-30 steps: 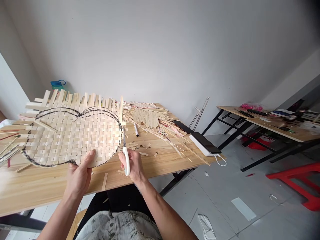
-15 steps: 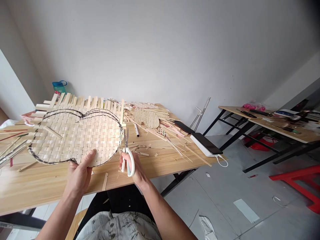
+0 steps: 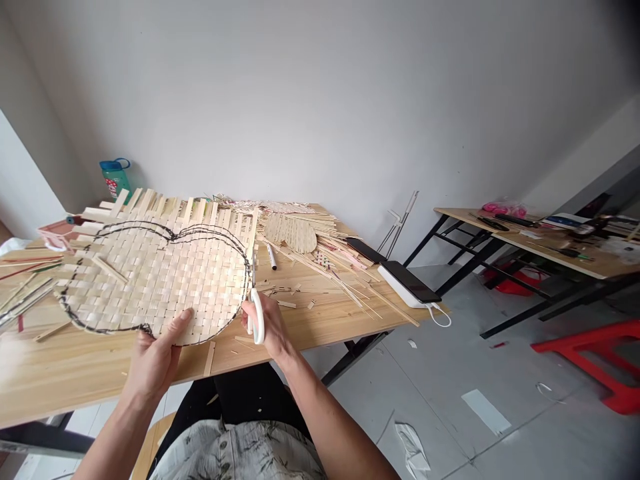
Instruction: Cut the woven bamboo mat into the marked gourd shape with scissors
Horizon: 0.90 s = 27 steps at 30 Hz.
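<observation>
Pale grey walls (image 3: pixel 320 100) rise beyond a wooden worktop (image 3: pixel 90 377), and the view is directed down at two bare hands. A woven wood-strip mat (image 3: pixel 160 280) is gripped by the left hand (image 3: pixel 155 357), its edge pinched between the thumb (image 3: pixel 181 320), laid on top, and the fingers (image 3: pixel 141 341), curled beneath. The mat is held low over the worktop, directly ahead of that hand, and a gourd-shaped black outline (image 3: pixel 173 235) is marked on it. Unwoven strip ends (image 3: pixel 150 203) are left projecting along its far side. White-handled scissors (image 3: pixel 257 317) are clasped in the right hand (image 3: pixel 265 327), with the fingers (image 3: pixel 249 313) closed round the handles, and the blades (image 3: pixel 253 277) are set upright at the mat's right edge. Ahead of the right hand, loose wooden strips (image 3: pixel 320 283), offcuts (image 3: pixel 286 304), a marker pen (image 3: pixel 271 257) and a smaller woven piece (image 3: pixel 290 233) are scattered across the worktop. Farther right of that hand, a black phone (image 3: pixel 407 280) is laid on a white power bank (image 3: pixel 400 291).
</observation>
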{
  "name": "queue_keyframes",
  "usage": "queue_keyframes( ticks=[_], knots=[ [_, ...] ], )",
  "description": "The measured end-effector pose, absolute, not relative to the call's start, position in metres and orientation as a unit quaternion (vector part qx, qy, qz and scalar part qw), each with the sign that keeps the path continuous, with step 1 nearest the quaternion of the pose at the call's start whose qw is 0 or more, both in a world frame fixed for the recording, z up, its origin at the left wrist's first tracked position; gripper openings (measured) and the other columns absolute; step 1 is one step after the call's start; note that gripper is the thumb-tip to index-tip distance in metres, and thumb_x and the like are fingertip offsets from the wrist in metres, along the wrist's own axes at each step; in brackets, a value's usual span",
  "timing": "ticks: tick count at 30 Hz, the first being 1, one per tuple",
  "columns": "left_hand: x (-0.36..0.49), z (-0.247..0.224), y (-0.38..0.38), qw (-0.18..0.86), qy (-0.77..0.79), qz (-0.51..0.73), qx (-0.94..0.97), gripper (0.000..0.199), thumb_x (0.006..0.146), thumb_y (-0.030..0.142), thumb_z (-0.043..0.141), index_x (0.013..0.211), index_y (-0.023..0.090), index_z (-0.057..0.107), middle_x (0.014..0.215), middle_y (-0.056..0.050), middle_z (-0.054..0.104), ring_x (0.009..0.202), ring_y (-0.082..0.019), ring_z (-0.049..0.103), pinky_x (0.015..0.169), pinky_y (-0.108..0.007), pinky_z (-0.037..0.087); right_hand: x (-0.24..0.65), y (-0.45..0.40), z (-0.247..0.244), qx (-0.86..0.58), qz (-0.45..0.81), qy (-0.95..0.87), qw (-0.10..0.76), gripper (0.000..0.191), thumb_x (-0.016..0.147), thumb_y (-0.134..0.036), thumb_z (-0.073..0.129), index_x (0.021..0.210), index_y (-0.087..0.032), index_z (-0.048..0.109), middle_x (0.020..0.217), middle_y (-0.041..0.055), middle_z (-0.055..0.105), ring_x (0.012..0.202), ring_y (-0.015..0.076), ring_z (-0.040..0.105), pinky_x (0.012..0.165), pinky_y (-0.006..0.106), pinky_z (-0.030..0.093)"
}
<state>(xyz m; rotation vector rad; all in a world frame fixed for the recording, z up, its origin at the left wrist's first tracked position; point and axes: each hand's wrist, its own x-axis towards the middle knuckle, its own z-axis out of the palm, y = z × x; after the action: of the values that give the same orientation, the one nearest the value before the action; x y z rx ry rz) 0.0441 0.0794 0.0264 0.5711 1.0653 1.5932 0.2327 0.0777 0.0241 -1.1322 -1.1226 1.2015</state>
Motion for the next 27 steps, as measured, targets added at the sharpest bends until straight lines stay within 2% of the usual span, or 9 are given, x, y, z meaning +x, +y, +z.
queue_keyframes(
  ticks=[5,9,13,16,21,24,27],
  knots=[
    [0.044,0.024,0.078,0.55,0.442,0.667,0.24,0.029,0.049,0.025,0.099,0.065,0.02,0.076,0.086,-0.008,0.081,0.116,-0.034,0.072,0.096,-0.031,0.062,0.229,0.076,0.025,-0.492,0.491,-0.451,0.56,0.029,0.071,-0.04,0.066,0.06,-0.023,0.044,0.056,-0.0049,0.046,0.052,0.0122,0.046,0.05,0.025,0.039],
    [0.042,0.027,0.08,0.547,0.429,0.674,0.249,0.032,0.047,0.023,0.099,0.072,0.021,0.079,0.089,-0.006,0.081,0.117,-0.034,0.072,0.099,-0.032,0.06,0.228,0.074,0.028,-0.493,0.504,-0.437,0.558,0.028,0.065,-0.038,0.067,0.057,-0.023,0.044,0.053,-0.0062,0.043,0.048,0.0107,0.044,0.047,0.025,0.039],
    [0.034,0.024,0.084,0.545,0.429,0.671,0.261,0.034,0.048,0.025,0.1,0.075,0.021,0.081,0.09,-0.007,0.082,0.116,-0.034,0.072,0.091,-0.028,0.063,0.227,0.073,0.03,-0.497,0.504,-0.432,0.558,0.025,0.064,-0.035,0.065,0.053,-0.023,0.047,0.048,-0.0065,0.044,0.043,0.0099,0.043,0.044,0.025,0.037],
    [0.028,0.022,0.087,0.549,0.423,0.669,0.268,0.034,0.048,0.026,0.101,0.075,0.02,0.081,0.092,-0.007,0.083,0.107,-0.03,0.076,0.085,-0.023,0.064,0.226,0.071,0.029,-0.504,0.506,-0.429,0.553,0.024,0.063,-0.033,0.064,0.052,-0.023,0.045,0.046,-0.0066,0.044,0.042,0.0098,0.042,0.043,0.024,0.036],
    [0.019,0.022,0.091,0.555,0.402,0.672,0.28,0.036,0.048,0.023,0.101,0.077,0.018,0.081,0.091,-0.007,0.083,0.101,-0.027,0.078,0.084,-0.02,0.062,0.229,0.07,0.025,-0.473,0.522,-0.46,0.54,0.028,0.071,-0.037,0.066,0.054,-0.021,0.049,0.05,-0.0039,0.05,0.046,0.011,0.048,0.046,0.024,0.038],
    [0.014,0.021,0.094,0.556,0.413,0.665,0.281,0.036,0.046,0.024,0.101,0.075,0.017,0.081,0.09,-0.009,0.083,0.106,-0.031,0.076,0.085,-0.024,0.063,0.232,0.072,0.023,-0.436,0.557,-0.484,0.516,0.028,0.077,-0.041,0.062,0.061,-0.019,0.057,0.058,-0.001,0.057,0.054,0.0125,0.054,0.053,0.025,0.043],
    [0.009,0.02,0.095,0.559,0.438,0.648,0.274,0.038,0.039,0.028,0.102,0.069,0.016,0.081,0.085,-0.01,0.083,0.108,-0.036,0.075,0.086,-0.027,0.064,0.235,0.074,0.023,-0.432,0.571,-0.488,0.499,0.027,0.077,-0.043,0.062,0.067,-0.019,0.058,0.064,-0.0004,0.058,0.06,0.0139,0.057,0.058,0.027,0.045]
  ],
)
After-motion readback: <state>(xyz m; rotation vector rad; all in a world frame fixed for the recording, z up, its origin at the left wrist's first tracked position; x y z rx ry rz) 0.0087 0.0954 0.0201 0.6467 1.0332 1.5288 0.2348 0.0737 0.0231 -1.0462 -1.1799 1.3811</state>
